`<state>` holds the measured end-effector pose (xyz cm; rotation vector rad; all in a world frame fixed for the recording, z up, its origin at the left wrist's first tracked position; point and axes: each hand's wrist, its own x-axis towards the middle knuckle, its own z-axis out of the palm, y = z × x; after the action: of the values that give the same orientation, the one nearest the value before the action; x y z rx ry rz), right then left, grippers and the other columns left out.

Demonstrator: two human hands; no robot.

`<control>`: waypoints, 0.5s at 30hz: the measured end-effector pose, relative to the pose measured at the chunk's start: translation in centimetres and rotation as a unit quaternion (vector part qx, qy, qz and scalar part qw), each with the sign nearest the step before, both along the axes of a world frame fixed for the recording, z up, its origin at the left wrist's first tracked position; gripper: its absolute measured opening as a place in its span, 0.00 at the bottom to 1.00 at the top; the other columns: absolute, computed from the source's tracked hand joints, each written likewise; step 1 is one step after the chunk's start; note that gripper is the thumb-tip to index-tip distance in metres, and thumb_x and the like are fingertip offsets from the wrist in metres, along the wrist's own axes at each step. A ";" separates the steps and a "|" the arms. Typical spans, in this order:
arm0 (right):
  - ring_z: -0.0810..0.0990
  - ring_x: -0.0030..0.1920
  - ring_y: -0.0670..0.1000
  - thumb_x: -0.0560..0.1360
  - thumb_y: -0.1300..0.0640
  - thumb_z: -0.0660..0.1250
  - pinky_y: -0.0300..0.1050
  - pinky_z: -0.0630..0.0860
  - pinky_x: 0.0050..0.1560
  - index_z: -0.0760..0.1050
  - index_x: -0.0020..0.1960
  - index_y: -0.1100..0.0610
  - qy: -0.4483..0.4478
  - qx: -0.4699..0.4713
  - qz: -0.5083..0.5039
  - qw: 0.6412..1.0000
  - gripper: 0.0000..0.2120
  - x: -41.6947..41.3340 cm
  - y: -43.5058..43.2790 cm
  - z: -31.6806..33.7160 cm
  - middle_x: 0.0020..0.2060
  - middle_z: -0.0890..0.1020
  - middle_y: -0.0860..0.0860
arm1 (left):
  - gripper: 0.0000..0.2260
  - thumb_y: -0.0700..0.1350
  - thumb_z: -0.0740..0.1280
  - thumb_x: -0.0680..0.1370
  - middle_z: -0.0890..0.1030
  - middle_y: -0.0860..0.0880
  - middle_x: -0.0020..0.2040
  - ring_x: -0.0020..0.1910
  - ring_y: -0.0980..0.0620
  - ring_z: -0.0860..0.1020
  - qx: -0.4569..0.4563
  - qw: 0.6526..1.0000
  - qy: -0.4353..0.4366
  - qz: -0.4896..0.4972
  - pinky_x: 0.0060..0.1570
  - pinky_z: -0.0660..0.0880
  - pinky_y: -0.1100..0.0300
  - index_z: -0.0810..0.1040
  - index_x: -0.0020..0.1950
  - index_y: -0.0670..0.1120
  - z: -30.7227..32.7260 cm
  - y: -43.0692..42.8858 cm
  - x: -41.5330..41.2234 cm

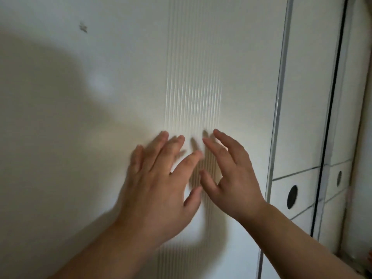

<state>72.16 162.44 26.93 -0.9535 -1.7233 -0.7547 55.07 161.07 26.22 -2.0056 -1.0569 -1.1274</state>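
surface: white wall panel (100,117) | ribbed strip (193,77) down its middle | small star mark (83,27) upper left

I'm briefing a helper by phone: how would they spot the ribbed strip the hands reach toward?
Find the white wall panel, left of the vertical silver trim strip. Down its middle runs a band of fine vertical grooves. Only it is ribbed; the panel beside is smooth.

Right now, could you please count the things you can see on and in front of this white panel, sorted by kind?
Hands: 2, the left hand and the right hand
Ribbed strip: 1
Star-shaped mark: 1
Round dark holes: 2
Total: 6
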 end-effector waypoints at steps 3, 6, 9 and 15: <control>0.67 0.68 0.55 0.72 0.51 0.64 0.55 0.68 0.65 0.70 0.68 0.56 -0.003 0.077 0.034 0.996 0.25 -0.1 1.6 3.3 0.67 0.71 0.58 | 0.25 0.59 0.60 0.69 0.71 0.47 0.69 0.73 0.43 0.63 0.047 0.998 -0.021 0.035 0.66 0.59 0.36 0.75 0.64 0.54 1.9 0.7 0.3; 0.68 0.68 0.57 0.71 0.52 0.65 0.59 0.69 0.63 0.73 0.66 0.58 -0.033 0.127 0.056 0.990 0.24 -0.6 2.7 5.5 0.66 0.72 0.59 | 0.24 0.58 0.62 0.69 0.72 0.46 0.69 0.73 0.42 0.63 0.088 0.993 -0.019 0.075 0.64 0.60 0.35 0.76 0.63 0.53 2.9 1.2 0.3; 0.68 0.69 0.59 0.70 0.54 0.67 0.62 0.68 0.62 0.73 0.66 0.57 -0.075 0.146 0.084 0.983 0.24 -1.1 3.8 6.7 0.67 0.72 0.58 | 0.24 0.57 0.62 0.69 0.72 0.44 0.69 0.73 0.42 0.64 0.113 0.985 -0.018 0.126 0.64 0.60 0.36 0.76 0.64 0.52 3.3 1.6 0.3; 0.58 0.75 0.54 0.71 0.46 0.60 0.66 0.60 0.67 0.63 0.73 0.51 -0.157 0.145 0.108 0.971 0.31 -1.0 5.9 8.1 0.74 0.63 0.54 | 0.29 0.58 0.60 0.71 0.67 0.42 0.73 0.73 0.39 0.62 0.126 0.964 -0.017 0.233 0.64 0.61 0.35 0.70 0.70 0.50 3.1 2.3 1.7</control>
<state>71.12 168.36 34.99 -0.4542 -1.8832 -1.0197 56.79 163.38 29.30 -1.4431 -1.2511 -0.9833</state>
